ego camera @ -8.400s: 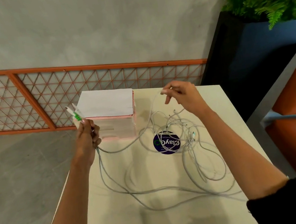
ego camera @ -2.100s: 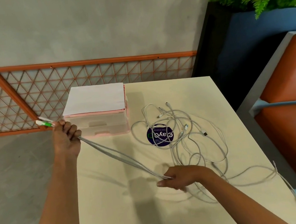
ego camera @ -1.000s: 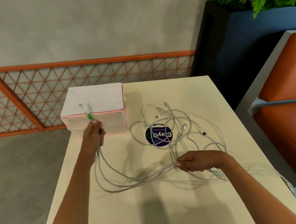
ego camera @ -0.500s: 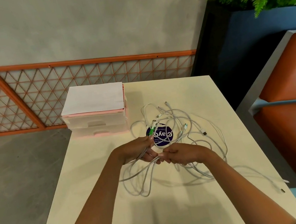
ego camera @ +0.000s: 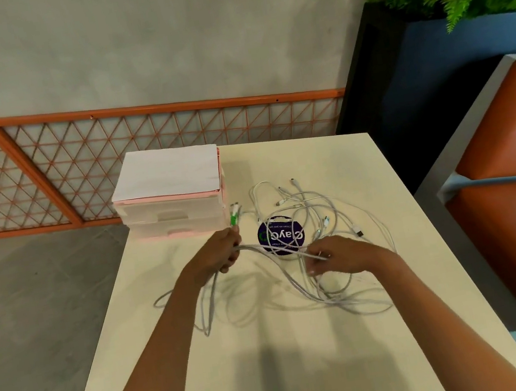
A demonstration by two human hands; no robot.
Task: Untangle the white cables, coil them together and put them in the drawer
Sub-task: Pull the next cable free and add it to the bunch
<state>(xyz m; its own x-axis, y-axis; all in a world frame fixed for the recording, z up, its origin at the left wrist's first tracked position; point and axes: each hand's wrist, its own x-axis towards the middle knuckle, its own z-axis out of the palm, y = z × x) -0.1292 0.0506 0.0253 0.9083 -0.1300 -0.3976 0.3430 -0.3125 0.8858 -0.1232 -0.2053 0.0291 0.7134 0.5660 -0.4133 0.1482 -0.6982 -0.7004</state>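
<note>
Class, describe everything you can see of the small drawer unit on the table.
The drawer unit is a small box, pale pink and whitish, plastic by its look, with a flat white top. Two shallow drawers, both shut, face the person. It stands upright at the table's far left corner. Neither hand touches it.

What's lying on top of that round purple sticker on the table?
White cable strands from the tangle cross the round purple sticker; its lettering shows between them. Its near edge is hidden by cables.
</note>
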